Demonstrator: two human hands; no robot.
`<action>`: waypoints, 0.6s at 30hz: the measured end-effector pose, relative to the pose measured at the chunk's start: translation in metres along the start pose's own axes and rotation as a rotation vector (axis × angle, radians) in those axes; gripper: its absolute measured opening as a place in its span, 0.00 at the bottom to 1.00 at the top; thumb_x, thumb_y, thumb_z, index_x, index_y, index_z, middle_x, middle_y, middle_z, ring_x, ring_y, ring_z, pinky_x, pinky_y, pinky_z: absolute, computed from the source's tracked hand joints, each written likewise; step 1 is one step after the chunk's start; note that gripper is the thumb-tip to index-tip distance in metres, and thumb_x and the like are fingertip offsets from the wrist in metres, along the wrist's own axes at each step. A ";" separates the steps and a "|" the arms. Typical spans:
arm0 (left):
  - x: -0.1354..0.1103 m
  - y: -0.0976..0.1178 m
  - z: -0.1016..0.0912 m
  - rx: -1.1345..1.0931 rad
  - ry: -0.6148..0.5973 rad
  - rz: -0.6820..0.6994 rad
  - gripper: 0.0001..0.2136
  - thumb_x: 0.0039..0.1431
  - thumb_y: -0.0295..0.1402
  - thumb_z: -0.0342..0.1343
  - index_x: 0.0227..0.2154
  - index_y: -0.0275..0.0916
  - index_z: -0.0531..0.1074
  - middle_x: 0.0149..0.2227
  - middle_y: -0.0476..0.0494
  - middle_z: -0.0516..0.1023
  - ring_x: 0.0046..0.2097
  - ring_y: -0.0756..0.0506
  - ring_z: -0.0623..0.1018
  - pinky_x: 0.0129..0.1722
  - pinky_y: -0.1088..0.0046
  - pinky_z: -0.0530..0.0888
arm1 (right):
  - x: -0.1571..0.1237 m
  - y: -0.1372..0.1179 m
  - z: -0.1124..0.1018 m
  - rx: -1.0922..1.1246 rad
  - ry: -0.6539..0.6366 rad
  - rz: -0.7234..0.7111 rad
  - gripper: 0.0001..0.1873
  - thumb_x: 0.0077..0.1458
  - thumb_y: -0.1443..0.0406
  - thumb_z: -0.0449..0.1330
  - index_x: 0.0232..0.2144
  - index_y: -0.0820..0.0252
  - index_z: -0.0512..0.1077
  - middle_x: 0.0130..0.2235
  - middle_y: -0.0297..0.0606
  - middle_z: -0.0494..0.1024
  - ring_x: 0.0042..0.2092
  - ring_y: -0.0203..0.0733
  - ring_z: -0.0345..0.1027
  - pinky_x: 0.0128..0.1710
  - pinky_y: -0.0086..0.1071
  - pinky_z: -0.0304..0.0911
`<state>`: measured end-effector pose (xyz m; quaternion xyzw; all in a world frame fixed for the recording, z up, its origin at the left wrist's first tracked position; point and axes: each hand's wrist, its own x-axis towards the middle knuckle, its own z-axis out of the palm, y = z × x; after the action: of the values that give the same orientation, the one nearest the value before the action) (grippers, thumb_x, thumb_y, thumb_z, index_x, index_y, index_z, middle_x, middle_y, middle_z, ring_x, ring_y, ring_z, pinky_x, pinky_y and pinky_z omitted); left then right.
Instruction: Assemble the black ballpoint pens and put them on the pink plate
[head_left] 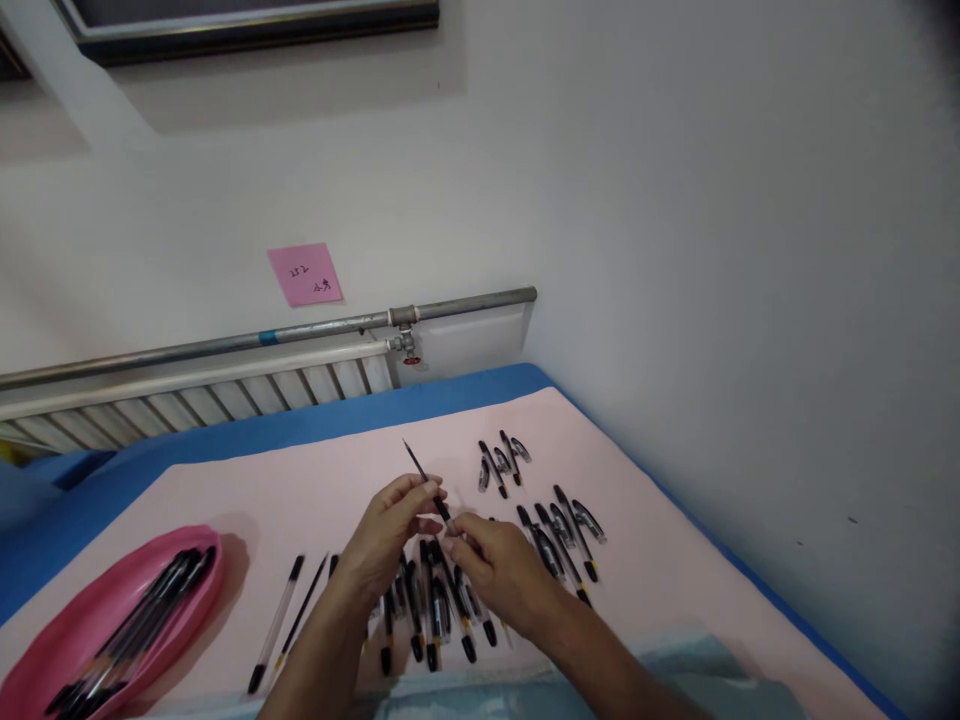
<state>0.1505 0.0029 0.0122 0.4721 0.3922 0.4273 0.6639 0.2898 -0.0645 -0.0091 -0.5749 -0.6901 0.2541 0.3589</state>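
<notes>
A pen [442, 508] is held in front of me, tilted, with a thin dark refill [414, 459] sticking out of its upper end past the black grip. My left hand [384, 525] pinches it near the grip, thumb and fingers closed. Lower down, the fingers of my right hand [501, 568] are closed around the clear barrel. Beneath my hands lie several black-ended pens [433, 610] and clear caps, partly hidden by the hands. Left of my left forearm lie a clear pen barrel [276, 622] and a loose refill [302, 608].
A pink oval dish [71, 628] with several pens stands at the left. Caps [589, 520] and pen parts lie to the right and farther back on the pink sheet [330, 480]. A wall borders the right; a radiator [202, 405] and pipe [322, 327] run behind.
</notes>
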 end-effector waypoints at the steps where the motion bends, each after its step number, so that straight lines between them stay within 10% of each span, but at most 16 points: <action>1: 0.000 0.001 -0.001 -0.021 -0.009 0.011 0.13 0.44 0.37 0.60 0.31 0.33 0.73 0.32 0.41 0.76 0.33 0.47 0.74 0.30 0.73 0.71 | 0.000 -0.001 0.000 0.011 0.027 -0.004 0.11 0.55 0.62 0.49 0.27 0.59 0.68 0.24 0.30 0.68 0.26 0.33 0.60 0.26 0.25 0.49; 7: 0.024 0.003 -0.003 0.215 0.139 0.081 0.13 0.47 0.40 0.55 0.32 0.36 0.70 0.31 0.43 0.75 0.33 0.47 0.75 0.32 0.71 0.71 | 0.000 -0.006 -0.018 0.164 0.257 -0.015 0.12 0.56 0.61 0.48 0.27 0.59 0.67 0.24 0.31 0.67 0.27 0.33 0.60 0.28 0.24 0.54; 18: 0.106 -0.038 0.069 0.836 0.101 0.080 0.03 0.50 0.30 0.56 0.26 0.36 0.71 0.31 0.47 0.74 0.39 0.47 0.72 0.42 0.65 0.67 | -0.002 0.003 -0.065 0.435 0.592 0.100 0.13 0.55 0.58 0.50 0.25 0.59 0.63 0.22 0.29 0.63 0.23 0.32 0.55 0.23 0.25 0.55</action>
<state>0.2567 0.0745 -0.0200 0.6942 0.5452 0.2796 0.3778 0.3431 -0.0696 0.0288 -0.5669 -0.4571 0.2348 0.6439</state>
